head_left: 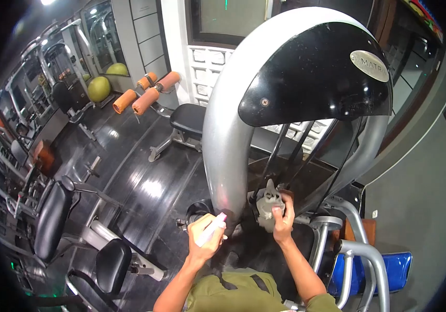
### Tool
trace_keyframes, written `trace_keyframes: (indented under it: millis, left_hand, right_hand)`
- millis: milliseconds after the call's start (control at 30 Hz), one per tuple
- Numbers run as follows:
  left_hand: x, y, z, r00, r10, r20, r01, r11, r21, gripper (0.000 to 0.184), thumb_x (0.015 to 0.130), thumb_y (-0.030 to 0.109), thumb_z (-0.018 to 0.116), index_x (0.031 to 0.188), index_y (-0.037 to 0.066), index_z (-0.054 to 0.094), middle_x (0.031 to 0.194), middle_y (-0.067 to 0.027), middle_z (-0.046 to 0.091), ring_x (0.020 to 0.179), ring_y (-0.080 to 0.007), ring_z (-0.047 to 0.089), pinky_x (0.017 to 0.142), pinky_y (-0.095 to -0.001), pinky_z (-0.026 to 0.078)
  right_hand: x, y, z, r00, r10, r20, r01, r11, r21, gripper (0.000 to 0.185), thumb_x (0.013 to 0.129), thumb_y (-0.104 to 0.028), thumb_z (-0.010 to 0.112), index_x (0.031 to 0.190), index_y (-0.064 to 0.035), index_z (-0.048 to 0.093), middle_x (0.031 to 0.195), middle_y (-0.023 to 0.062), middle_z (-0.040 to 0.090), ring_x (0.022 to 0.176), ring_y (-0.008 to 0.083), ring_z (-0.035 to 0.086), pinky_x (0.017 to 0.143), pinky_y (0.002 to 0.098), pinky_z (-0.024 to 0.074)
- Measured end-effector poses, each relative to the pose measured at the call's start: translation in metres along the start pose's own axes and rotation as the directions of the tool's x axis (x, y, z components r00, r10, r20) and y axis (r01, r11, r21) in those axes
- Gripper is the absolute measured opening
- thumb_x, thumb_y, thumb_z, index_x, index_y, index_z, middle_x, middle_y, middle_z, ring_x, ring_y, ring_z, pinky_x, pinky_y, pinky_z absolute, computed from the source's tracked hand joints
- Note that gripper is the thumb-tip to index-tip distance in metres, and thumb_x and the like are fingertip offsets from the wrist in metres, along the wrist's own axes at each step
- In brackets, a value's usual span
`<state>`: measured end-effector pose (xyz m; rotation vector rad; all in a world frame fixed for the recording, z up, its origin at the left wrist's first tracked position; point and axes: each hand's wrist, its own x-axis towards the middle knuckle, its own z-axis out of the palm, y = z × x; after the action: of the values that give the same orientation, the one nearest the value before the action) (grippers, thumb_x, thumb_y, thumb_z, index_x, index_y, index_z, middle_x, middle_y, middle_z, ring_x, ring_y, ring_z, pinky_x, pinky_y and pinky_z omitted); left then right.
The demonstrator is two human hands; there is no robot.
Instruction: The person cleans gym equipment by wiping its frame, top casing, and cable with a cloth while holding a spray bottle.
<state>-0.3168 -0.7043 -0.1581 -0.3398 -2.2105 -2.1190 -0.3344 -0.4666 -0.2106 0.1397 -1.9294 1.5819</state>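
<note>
My left hand [200, 248] is closed round a small white bottle [210, 232] with a pink tip, which points up toward the lower part of a silver curved machine frame [225, 156]. A pinkish reflection shows on the frame just above the bottle. In my right hand [284, 221] a crumpled grey cloth [270, 204] is gripped, the thumb over its front and part of it hanging below. The cloth is beside the machine's dark rods [280, 148]; I cannot tell whether it touches anything there.
Above my hands arches a black machine cover [316, 78]. Silver tube handles [361, 255] and a blue pad [397, 270] stand at right. Left are black padded benches [54, 221], a bench with orange rollers [147, 99] and a green exercise ball [98, 89] by mirrors.
</note>
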Motion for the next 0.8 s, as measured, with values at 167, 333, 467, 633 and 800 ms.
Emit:
trace_keyframes:
  millis: [167,333,467,633,800]
  left_hand:
    - [0.004,0.003,0.000,1.000,0.006,0.028,-0.005,1.000,-0.025,0.024,0.097,0.013,0.061,0.079,-0.004,0.064,0.070,-0.0084,0.062,0.053,-0.0152,0.066,0.046,-0.0259,0.048]
    - [0.004,0.001,-0.004,1.000,0.027,0.006,-0.027,0.998,-0.060,0.026,0.098,0.015,0.061,0.080,-0.005,0.064,0.071,-0.0096,0.064,0.053,-0.0151,0.066,0.046,-0.0256,0.047]
    - [0.003,-0.001,-0.009,0.999,0.018,-0.030,-0.023,0.987,-0.159,0.023,0.096,0.012,0.063,0.080,-0.005,0.066,0.071,-0.0086,0.064,0.052,-0.0138,0.064,0.049,-0.0261,0.048]
    - [0.000,-0.007,-0.010,0.999,-0.034,-0.035,0.021,0.943,-0.331,0.021,0.097,0.013,0.064,0.086,-0.005,0.066,0.076,-0.0107,0.067,0.052,-0.0157,0.063,0.051,-0.0279,0.050]
    - [0.000,-0.014,-0.010,0.997,-0.077,-0.013,0.066,0.924,-0.377,0.018,0.097,0.012,0.063,0.091,-0.006,0.066,0.079,-0.0112,0.068,0.053,-0.0167,0.064,0.053,-0.0291,0.052]
  right_hand:
    - [0.001,-0.036,0.011,0.954,-0.300,0.022,0.300,0.953,-0.035,0.045,0.071,-0.007,0.077,0.114,-0.0028,0.065,0.109,0.0179,0.062,0.096,0.0307,0.064,0.083,0.0378,0.0537]
    - [0.006,-0.055,0.011,0.858,-0.490,0.152,0.504,0.861,-0.066,0.044,0.062,-0.005,0.084,0.104,-0.0035,0.070,0.112,0.0172,0.065,0.093,0.0344,0.067,0.081,0.0424,0.0567]
    - [0.015,-0.074,0.033,0.899,-0.399,0.181,0.434,0.865,-0.253,0.046,0.065,-0.005,0.083,0.110,-0.0071,0.074,0.116,0.0123,0.065,0.103,0.0352,0.064,0.089,0.0433,0.0544]
    - [0.000,-0.041,0.040,0.787,-0.523,0.327,0.610,0.738,-0.288,0.059,0.059,-0.011,0.090,0.114,-0.0242,0.076,0.110,0.0014,0.059,0.098,0.0304,0.058,0.085,0.0400,0.0539]
    - [0.014,-0.035,0.032,0.861,-0.449,0.239,0.503,0.824,-0.262,0.043,0.067,-0.006,0.085,0.108,-0.0162,0.075,0.112,0.0098,0.061,0.101,0.0302,0.063,0.084,0.0406,0.0558]
